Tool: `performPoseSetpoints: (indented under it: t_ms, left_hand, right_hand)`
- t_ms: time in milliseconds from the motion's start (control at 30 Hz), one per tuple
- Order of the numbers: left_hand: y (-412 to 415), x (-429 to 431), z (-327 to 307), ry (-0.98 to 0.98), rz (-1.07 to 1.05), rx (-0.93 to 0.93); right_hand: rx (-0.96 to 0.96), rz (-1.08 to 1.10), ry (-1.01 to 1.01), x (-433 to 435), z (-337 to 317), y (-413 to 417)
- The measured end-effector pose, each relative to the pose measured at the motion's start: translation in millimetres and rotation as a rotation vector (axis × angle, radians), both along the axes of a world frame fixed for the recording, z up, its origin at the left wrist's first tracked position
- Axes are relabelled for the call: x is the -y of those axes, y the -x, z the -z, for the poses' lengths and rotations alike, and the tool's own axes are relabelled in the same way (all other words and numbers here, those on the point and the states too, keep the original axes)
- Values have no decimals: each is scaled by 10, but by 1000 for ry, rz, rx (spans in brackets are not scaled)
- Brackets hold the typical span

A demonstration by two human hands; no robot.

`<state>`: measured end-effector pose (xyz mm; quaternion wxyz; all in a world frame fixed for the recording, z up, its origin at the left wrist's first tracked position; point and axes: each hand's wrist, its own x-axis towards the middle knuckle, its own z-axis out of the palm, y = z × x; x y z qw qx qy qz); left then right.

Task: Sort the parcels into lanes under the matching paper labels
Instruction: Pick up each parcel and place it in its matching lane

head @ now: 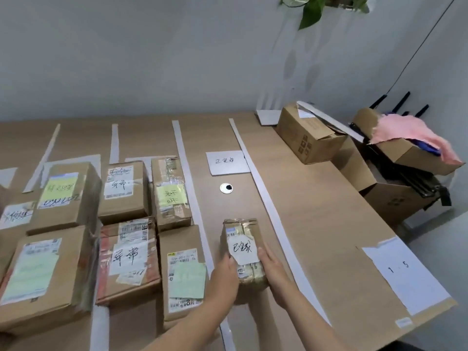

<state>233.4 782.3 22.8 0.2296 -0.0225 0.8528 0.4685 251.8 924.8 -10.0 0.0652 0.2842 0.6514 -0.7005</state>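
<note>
A small taped brown parcel [242, 239] with a handwritten white note sits in the lane between two white tape strips. My left hand [226, 272] grips its near left side and my right hand [272, 266] grips its near right side. Farther up the same lane lies a white paper label [227, 162] with handwriting. Left of the lane's tape strip [192, 196], several cardboard parcels stand in rows, among them one with a handwritten white note [128, 259] and one with a pale green slip [183, 272].
A round grommet hole [226, 188] sits in the wooden table [316, 211] between the parcel and the label. Open cardboard boxes [307, 138] and a pink cloth [415, 134] stand at the far right. A white sheet marked with numbers [402, 272] is taped near the right edge.
</note>
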Motion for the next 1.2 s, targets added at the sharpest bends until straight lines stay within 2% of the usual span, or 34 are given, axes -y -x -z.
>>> performPoseSetpoints:
  t_ms: [100,200,367,467,800,900,1000,1100,1200]
  left_hand:
    - [201,-180,147,37,-136,77]
    - [565,-350,166,55,-230,71]
    - [1271,-401,86,156,-242,17]
    - [1712,-364,105,146,-306,75]
    - [2695,-250,336,308,-191,-13]
    - [2789,-214,345,301,-170,-51]
    - [2754,-134,285,346,-107,-98]
    - [2687,-48,93,448,5,-133]
    - [2567,62,-256,411,-4,-221]
  right_hand:
    - [46,-15,14,-65,267,283]
    - [53,-8,30,-98,329,742]
    - [-37,-79,36,-75,333,1548]
    - [-86,-89,22,-35,330,1979]
    - [-79,-130,-44,67,381,2932]
    - [-67,-146,-54,52,317,3030]
    - [-18,-193,-170,80,234,3049]
    - [80,-142,-421,124,15,3099]
    - [8,-147,-668,248,-401,3091]
